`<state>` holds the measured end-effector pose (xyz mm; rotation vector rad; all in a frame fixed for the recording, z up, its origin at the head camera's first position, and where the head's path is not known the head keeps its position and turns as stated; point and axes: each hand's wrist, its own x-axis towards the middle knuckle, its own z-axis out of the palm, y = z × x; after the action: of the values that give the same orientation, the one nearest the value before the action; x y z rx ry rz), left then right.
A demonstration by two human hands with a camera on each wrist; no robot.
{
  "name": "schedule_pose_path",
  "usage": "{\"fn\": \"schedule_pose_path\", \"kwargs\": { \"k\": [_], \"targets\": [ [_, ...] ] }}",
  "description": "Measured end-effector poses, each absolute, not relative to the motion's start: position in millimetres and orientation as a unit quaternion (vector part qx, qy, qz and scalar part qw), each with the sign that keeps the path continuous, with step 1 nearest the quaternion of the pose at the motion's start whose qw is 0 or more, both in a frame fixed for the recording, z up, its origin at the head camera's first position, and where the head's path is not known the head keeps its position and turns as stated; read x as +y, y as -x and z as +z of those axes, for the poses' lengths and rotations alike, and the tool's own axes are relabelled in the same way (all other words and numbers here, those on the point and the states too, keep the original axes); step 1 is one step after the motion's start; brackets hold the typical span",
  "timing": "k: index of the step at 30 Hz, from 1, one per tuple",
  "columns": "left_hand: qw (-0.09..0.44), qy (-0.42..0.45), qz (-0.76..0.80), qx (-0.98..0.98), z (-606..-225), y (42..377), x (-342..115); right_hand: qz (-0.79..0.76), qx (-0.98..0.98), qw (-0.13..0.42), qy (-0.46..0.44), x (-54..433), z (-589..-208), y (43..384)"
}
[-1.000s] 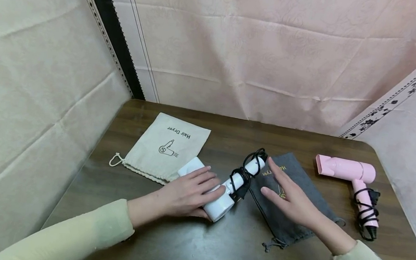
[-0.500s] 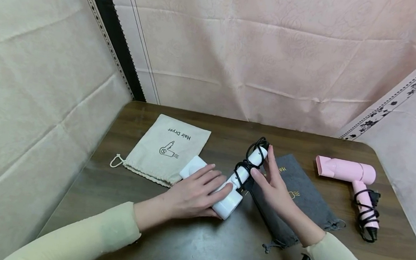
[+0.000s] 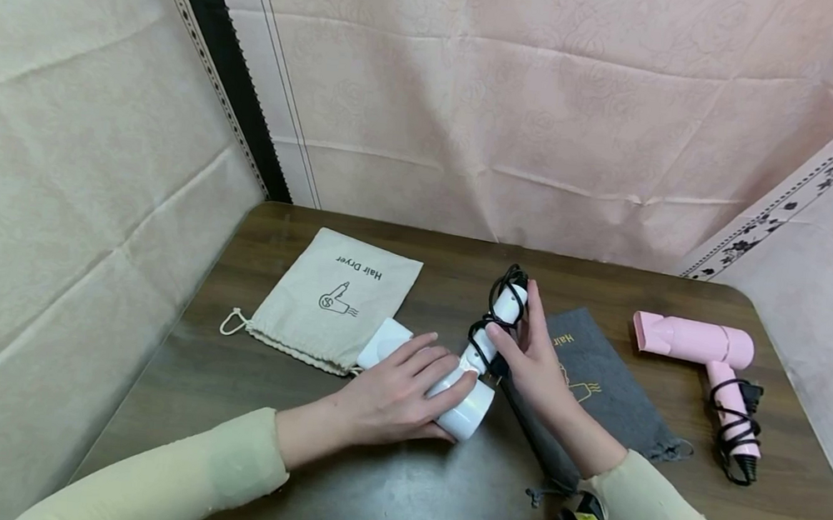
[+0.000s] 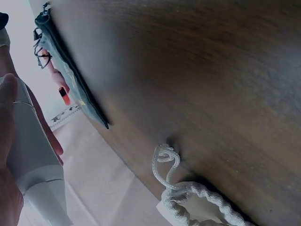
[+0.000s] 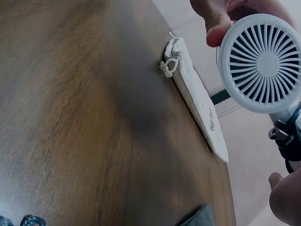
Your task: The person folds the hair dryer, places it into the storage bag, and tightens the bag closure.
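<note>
My left hand (image 3: 392, 396) grips the barrel of a white hair dryer (image 3: 477, 410), fingers over the top and thumb at the near side. Its black cord (image 3: 512, 276) is wound round the handle, which points away. At that handle my right hand (image 3: 537, 370) has its thumb on one side and its fingers along the other. In the right wrist view the round slatted grille (image 5: 251, 89) faces the camera, and the dryer is raised above the table. A metal-pronged plug (image 5: 281, 134) hangs by the handle.
A cream drawstring bag (image 3: 353, 296) printed "Hair Dryer" lies at the back left. Under the right forearm lies a dark grey drawstring bag (image 3: 614, 396). A pink hair dryer (image 3: 691, 339) with its cord wrapped lies at the right of the wooden table (image 3: 378, 499).
My right hand has moved left from over the grey bag to the dryer's handle. The white dryer has shifted slightly right and turned, its handle end swinging away, with my left hand still on it.
</note>
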<state>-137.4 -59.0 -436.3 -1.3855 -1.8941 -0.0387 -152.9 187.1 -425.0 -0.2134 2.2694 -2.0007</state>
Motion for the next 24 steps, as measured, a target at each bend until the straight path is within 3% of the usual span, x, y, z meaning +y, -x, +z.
{"fn": "schedule_pose_path", "kwargs": {
  "k": [24],
  "targets": [
    [0.399,0.565,-0.007,-0.722,-438,140,-56,-0.626,0.768,0.057,0.121,187,-426,167]
  ]
}}
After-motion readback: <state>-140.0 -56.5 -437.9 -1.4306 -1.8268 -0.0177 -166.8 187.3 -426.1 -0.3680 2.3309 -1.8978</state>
